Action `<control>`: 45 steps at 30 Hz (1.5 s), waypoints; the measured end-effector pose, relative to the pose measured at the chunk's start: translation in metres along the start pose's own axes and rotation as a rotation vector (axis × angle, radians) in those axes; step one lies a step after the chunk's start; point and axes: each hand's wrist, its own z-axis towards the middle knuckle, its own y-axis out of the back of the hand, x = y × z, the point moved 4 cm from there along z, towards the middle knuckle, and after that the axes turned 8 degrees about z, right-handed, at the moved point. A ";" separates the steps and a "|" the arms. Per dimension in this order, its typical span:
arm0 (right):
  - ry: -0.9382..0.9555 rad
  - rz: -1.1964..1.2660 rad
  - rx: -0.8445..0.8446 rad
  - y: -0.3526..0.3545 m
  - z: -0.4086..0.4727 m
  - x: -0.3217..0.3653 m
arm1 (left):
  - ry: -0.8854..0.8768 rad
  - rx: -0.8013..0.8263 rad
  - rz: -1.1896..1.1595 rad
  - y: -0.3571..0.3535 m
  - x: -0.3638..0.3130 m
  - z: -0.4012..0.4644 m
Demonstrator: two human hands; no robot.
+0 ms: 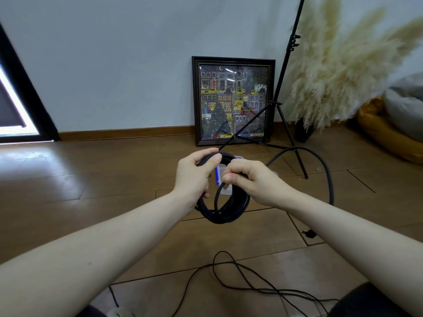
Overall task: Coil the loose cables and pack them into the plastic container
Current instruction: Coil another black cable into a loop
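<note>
Left hand (194,175) grips a coiled thick black cable (223,202) held above the wooden floor (91,191); right hand (249,179) pinches its loose strand. Behind the coil sits the clear plastic container (225,177). A thin black cable (240,282) lies near the floor's bottom edge.

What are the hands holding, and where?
Left hand grips the black cable coil at its top; right hand pinches a loose strand beside it.
</note>
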 end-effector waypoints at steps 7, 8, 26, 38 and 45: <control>0.039 0.024 -0.091 -0.008 0.004 0.005 | 0.045 0.046 -0.083 -0.007 0.000 -0.006; 0.047 0.019 -0.095 -0.009 0.005 0.006 | 0.056 0.057 -0.084 -0.008 0.000 -0.006; 0.111 -0.226 -0.162 0.021 0.001 0.002 | 0.050 0.213 -0.094 -0.008 -0.003 -0.005; 0.153 -0.219 -0.331 0.042 -0.004 -0.005 | 0.108 0.492 -0.109 -0.004 0.000 -0.011; 0.158 -0.317 -0.401 0.042 -0.005 0.002 | 0.172 0.648 -0.118 -0.007 -0.004 -0.017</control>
